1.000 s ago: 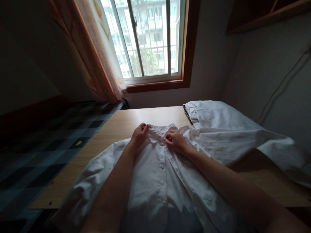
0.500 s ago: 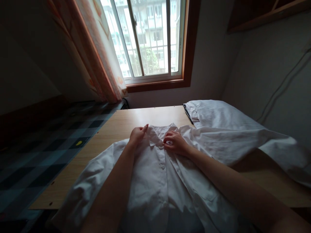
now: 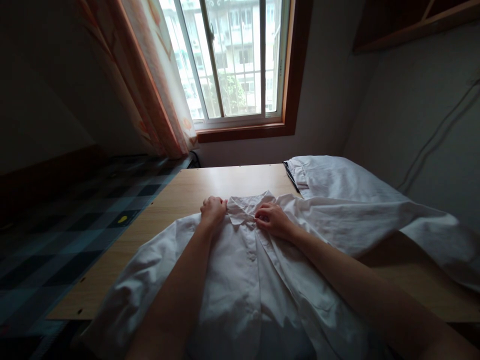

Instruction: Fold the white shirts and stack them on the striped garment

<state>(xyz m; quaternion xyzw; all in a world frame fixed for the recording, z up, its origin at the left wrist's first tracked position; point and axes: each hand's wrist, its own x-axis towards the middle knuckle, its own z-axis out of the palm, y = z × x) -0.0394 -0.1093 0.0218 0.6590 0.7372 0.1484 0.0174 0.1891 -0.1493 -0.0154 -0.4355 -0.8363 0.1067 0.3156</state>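
Observation:
A white button-up shirt lies front side up on a light wooden board, its collar pointing toward the window and its sleeves spread to both sides. At the left end of the collar, my left hand is closed on the shirt's shoulder fabric, fingers curled. My right hand pinches the shirt's front edge just below the right side of the collar. The button strip runs down the middle from between my hands. Both forearms rest over the shirt's front.
More folded white fabric lies at the board's back right corner. A dark checked cloth covers the surface on the left. Behind the board are a window and an orange patterned curtain. A wooden shelf hangs upper right.
My left hand's fingers have curled in, the thumb no longer pointing up. My right hand's fingers have drawn closer together at the collar. The shirt has barely moved.

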